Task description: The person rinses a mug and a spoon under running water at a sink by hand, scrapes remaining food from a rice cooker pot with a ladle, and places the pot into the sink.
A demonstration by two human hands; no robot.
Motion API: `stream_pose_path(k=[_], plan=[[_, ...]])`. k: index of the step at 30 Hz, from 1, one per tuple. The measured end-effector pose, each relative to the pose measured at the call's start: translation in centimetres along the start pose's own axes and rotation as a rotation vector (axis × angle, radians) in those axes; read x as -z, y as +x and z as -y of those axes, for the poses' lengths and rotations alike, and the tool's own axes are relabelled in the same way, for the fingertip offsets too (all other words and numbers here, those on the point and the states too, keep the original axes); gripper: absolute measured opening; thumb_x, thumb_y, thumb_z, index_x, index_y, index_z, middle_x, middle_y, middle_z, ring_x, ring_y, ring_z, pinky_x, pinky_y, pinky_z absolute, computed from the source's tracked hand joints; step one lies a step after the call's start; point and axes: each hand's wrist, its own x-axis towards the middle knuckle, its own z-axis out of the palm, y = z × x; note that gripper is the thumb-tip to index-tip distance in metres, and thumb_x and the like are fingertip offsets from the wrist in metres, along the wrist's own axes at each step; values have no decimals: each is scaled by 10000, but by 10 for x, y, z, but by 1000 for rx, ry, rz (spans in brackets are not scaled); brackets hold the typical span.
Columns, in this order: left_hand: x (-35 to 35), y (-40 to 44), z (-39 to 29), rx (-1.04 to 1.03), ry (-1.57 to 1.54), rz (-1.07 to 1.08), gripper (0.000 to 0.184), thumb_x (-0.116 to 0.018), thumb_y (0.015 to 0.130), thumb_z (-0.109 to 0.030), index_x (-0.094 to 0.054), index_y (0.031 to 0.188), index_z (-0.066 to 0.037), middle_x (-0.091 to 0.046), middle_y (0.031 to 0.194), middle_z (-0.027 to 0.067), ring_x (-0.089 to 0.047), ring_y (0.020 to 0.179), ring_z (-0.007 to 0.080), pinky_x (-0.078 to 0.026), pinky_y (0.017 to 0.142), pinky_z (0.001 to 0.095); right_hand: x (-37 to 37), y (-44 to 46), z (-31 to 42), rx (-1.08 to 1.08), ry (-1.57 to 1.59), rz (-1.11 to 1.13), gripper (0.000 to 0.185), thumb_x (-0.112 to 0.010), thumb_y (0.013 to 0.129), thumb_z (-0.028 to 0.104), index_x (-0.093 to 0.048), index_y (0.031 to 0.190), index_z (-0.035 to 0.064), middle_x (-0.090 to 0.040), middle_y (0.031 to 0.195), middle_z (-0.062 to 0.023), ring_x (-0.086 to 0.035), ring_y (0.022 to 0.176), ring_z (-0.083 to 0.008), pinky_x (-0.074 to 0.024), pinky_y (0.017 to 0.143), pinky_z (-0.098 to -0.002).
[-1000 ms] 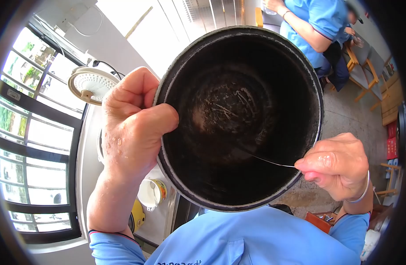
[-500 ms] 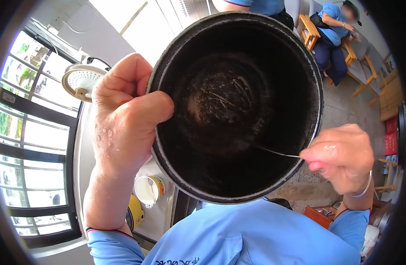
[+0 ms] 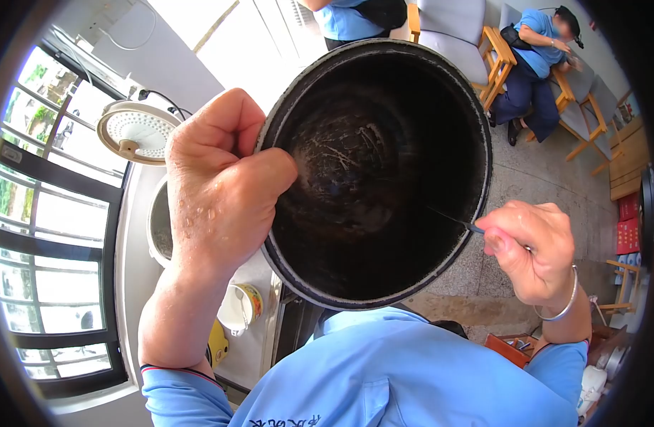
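A deep round pot (image 3: 405, 235), black inside with scratches and pale marks on its bottom, is tilted so its opening faces me. My left hand (image 3: 220, 178), wet with drops, is closed on the pot's left rim, thumb over the inside. At the lower right rim, my right hand (image 3: 529, 245) pinches a thin metal utensil (image 3: 474, 228), which reaches into the pot. The utensil's far end is lost in the dark interior, so its kind is unclear. A bracelet (image 3: 565, 302) circles my right wrist.
An open cooker lid with a perforated plate (image 3: 138, 132) stands at the left, above a cooker body (image 3: 160, 220). A patterned cup (image 3: 239, 307) sits on the counter. One person (image 3: 536, 64) sits at the upper right among wooden chairs (image 3: 494, 60); another (image 3: 352, 21) stands beyond the pot.
The pot has shifted slightly left and down, tilting a little. My right hand has moved left with the utensil, whose darker part now shows at the fingers. The standing person has moved left.
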Motion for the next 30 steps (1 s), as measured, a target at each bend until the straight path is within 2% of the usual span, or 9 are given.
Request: stream_pose_path(k=[2, 3, 6, 13, 19, 22, 24, 26, 30], plan=[[0, -1, 5, -3, 45, -16, 222, -551, 572, 49, -355, 588, -54, -320, 587, -55, -279, 565, 46, -223, 479, 220, -14, -13, -6, -197, 165, -106, 95, -547, 870, 41, -608, 857, -32, -573, 592, -92, -548, 469, -132, -422, 424, -240], [0, -2, 9, -8, 40, -18, 220, -549, 570, 45, -353, 586, -54, -321, 582, -54, -280, 564, 47, -225, 477, 222, -18, -17, -8, -192, 167, -104, 95, -547, 870, 41, -608, 857, -32, -573, 592, -92, -548, 469, -132, -422, 424, -240], [-4, 1, 14, -5, 44, -27, 217, -547, 566, 37, -351, 582, -54, -326, 574, -51, -283, 560, 48, -234, 473, 224, -32, -26, -20, -597, 507, -220, 204, -524, 917, 126, -615, 878, -52, -589, 602, -75, -479, 422, -77, -389, 385, -205], [-8, 0, 18, 17, 13, -16, 211, -556, 566, 38, -365, 585, -49, -344, 569, -54, -295, 560, 42, -252, 474, 213, -51, -33, -38, -874, 1053, -475, 212, -513, 908, 127, -602, 901, -65, -552, 581, -102, -429, 376, -97, -427, 339, -244], [3, -2, 2, 107, -220, -11, 188, -500, 586, 102, -407, 621, -57, -357, 594, -71, -323, 554, 19, -263, 493, 177, -6, -14, -27, -722, 987, -526, 204, -484, 899, 119, -584, 874, -57, -509, 519, -72, -382, 306, -75, -396, 273, -225], [8, -7, -12, 127, -278, -14, 190, -498, 576, 105, -415, 638, -54, -393, 588, -55, -350, 529, 31, -284, 488, 180, 31, -9, -21, -515, 925, -513, 241, -434, 926, 155, -537, 868, -56, -428, 442, -32, -333, 254, -74, -346, 231, -215], [12, -9, -19, 101, -287, -23, 184, -511, 564, 86, -415, 637, -53, -415, 575, -40, -359, 516, 41, -287, 482, 183, 54, -5, -16, -396, 1050, -476, 268, -405, 950, 185, -504, 857, -46, -427, 448, -21, -345, 258, -88, -341, 228, -212], [12, -12, -25, 104, -294, -71, 193, -504, 548, 77, -396, 624, -64, -418, 562, -33, -354, 500, 47, -284, 476, 187, 85, -8, -7, -446, 1113, -401, 195, -422, 955, 145, -420, 958, -50, -467, 485, -48, -452, 316, -137, -419, 269, -244], [13, -13, -32, 112, -335, -149, 221, -485, 520, 56, -352, 605, -100, -437, 549, -19, -359, 484, 70, -291, 471, 198, 110, 31, 1, -237, 1153, 122, 324, -308, 990, 172, -492, 1052, -87, -476, 542, -38, -416, 347, -89, -421, 308, -248]])
